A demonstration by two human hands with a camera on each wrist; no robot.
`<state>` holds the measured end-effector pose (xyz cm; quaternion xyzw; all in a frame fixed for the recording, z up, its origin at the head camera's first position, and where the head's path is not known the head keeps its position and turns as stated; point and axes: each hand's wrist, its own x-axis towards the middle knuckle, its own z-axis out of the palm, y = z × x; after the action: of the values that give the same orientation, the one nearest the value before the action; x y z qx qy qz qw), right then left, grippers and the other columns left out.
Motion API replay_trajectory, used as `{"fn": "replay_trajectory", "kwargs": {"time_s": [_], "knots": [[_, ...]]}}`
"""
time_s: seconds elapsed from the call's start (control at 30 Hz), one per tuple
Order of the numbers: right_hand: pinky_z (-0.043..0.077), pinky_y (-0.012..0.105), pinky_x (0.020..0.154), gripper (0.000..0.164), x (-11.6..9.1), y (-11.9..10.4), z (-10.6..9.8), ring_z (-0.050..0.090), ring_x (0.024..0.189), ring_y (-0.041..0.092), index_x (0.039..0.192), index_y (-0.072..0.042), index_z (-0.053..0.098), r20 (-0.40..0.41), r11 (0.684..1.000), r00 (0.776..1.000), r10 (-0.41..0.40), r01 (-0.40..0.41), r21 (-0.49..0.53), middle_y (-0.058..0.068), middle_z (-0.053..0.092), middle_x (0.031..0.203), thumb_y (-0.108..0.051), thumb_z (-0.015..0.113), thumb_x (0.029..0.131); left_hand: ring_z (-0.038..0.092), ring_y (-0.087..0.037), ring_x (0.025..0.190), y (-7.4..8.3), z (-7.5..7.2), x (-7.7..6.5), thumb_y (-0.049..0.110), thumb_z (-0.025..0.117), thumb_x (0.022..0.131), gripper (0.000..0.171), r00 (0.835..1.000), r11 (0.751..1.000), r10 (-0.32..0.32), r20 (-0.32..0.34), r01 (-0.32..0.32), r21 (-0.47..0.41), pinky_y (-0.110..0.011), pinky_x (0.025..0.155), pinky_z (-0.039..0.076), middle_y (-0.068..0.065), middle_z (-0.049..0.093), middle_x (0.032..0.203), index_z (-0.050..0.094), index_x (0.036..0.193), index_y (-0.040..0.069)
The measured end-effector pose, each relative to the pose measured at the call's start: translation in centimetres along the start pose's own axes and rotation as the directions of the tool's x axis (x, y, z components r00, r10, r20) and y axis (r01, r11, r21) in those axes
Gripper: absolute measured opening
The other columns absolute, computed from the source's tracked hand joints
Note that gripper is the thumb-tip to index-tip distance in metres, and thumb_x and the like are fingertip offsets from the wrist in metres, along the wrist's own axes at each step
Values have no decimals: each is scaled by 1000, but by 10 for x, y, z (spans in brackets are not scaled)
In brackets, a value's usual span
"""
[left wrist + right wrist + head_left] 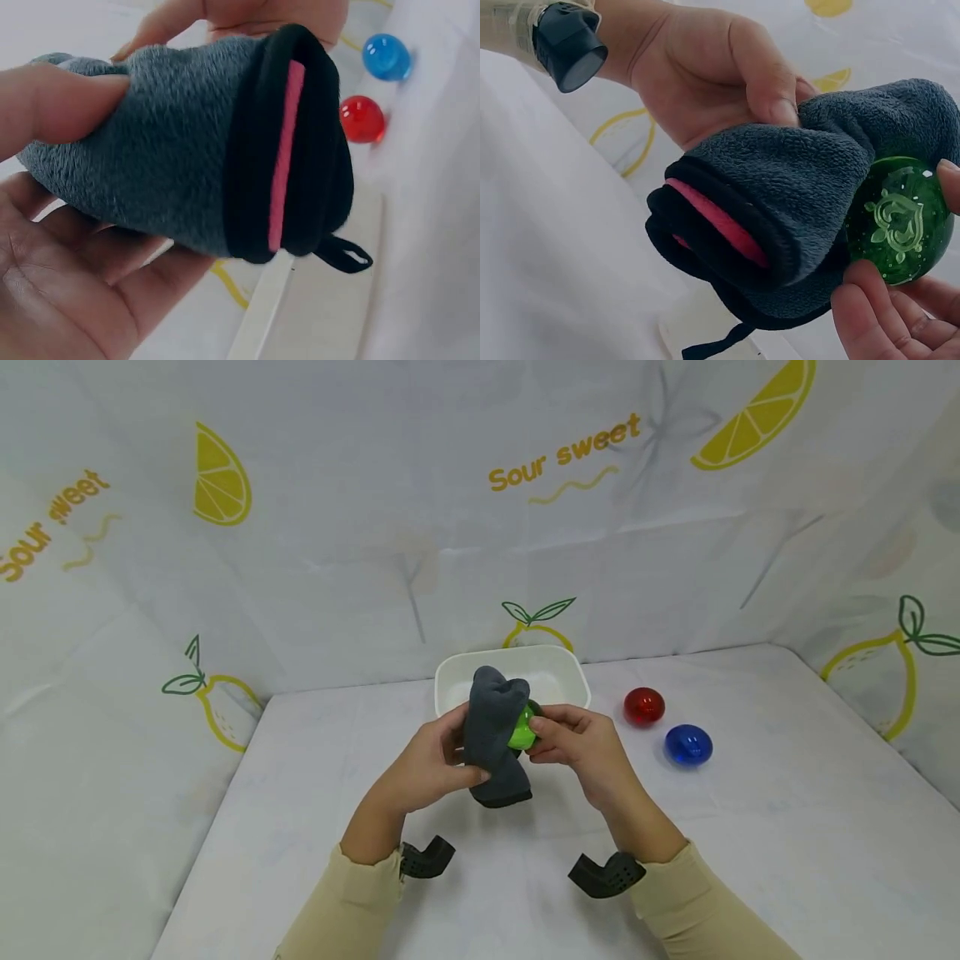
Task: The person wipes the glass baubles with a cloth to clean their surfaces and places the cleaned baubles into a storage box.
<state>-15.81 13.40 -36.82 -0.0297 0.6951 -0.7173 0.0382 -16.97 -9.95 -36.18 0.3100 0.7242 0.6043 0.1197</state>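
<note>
In the head view my left hand (427, 768) grips a folded dark grey cloth (489, 727), thumb on its near face. The cloth has black edging, a hanging loop (346, 255) and a strip of pink (286, 157) showing between its folds. My right hand (588, 750) pinches a clear green ball (900, 225) between thumb and fingers. An emblem marks the ball's face, and a fold of the cloth lies against its side, hiding part of it. Both hands are raised over the table, in front of a white tray.
The white plastic tray (558, 675) stands at the table's back edge, partly behind the cloth. To the right, a red ball (644, 707) and a blue ball (688, 746) lie on the white tablecloth (787, 827). A lemon-print sheet (337, 527) hangs behind.
</note>
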Motion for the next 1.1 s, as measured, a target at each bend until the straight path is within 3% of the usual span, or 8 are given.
{"fn": "replay_trajectory", "kwargs": {"time_s": [0.23,0.4,0.53,0.7,1.1], "knots": [[59,30,76,45,-2,1,0,71,77,14,130,8,53,68,999,997,-31,29,34,2,68,92,-11,67,91,65,-26,103,-1,0,0,-5,79,76,70,995,1000,7,-98,-6,14,-35,85,58,-13,64,117,53,138,12],[57,29,85,47,-2,2,0,70,90,14,132,3,52,104,998,993,-59,59,0,13,70,111,-7,69,89,66,-24,101,-1,1,0,-2,80,76,64,990,999,-2,-141,7,33,-36,84,58,-10,65,116,57,134,13],[55,29,90,53,-2,3,-1,67,99,15,134,0,50,120,994,987,-103,106,-14,22,64,126,-1,70,85,66,-23,104,-3,2,1,-1,79,77,62,988,999,-13,-153,19,38,-37,86,57,-8,65,118,57,133,15],[56,29,87,57,-2,4,0,65,104,18,134,-3,51,105,989,983,-150,150,1,19,62,129,4,72,81,66,-24,107,-4,4,2,0,78,78,64,988,999,-24,-156,28,23,-36,88,57,-8,64,121,55,136,15],[55,26,90,56,1,7,1,65,104,16,136,-2,51,74,994,992,-98,93,61,13,57,129,1,71,84,63,-25,110,-5,3,3,1,76,82,68,994,1000,-11,-110,13,14,-34,87,57,-10,60,125,48,142,15]]}}
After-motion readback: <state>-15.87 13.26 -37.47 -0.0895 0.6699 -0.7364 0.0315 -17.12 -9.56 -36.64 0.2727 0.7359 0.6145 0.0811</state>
